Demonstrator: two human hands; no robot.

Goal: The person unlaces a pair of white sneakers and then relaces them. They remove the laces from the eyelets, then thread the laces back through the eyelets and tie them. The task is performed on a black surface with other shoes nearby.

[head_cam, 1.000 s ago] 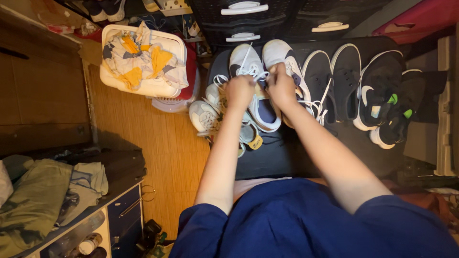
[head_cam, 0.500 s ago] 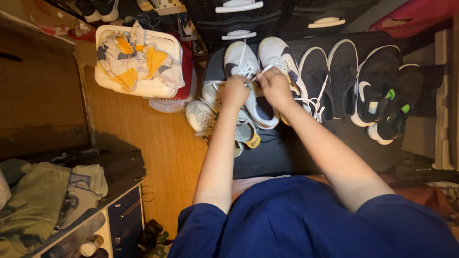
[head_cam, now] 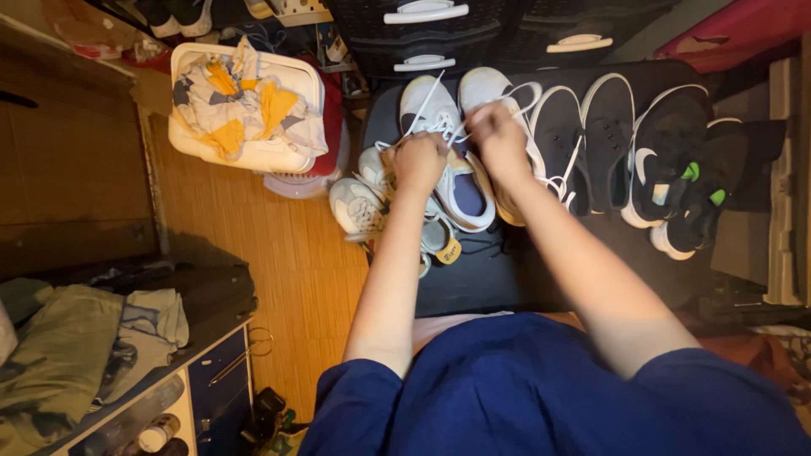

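Both my hands are over a white and blue sneaker (head_cam: 452, 181) that lies on a dark mat (head_cam: 481, 270). My left hand (head_cam: 418, 160) is closed on a white shoelace (head_cam: 422, 105) that runs up from the shoe's front. My right hand (head_cam: 498, 135) pinches the other lace end (head_cam: 528, 89), which loops to the right. A second white sneaker (head_cam: 486, 84) of the pair sits just beyond my right hand.
Black sneakers (head_cam: 583, 135) and a black pair with green accents (head_cam: 684, 177) line the mat to the right. Small white shoes (head_cam: 359, 203) lie at the mat's left edge. A white basket (head_cam: 194, 143) holds crumpled cloth at upper left. Dark drawers (head_cam: 439, 38) stand beyond.
Both hands have stayed on the laces over the sneaker and shifted a little. The lace ends are pulled out longer, upward and to the right.
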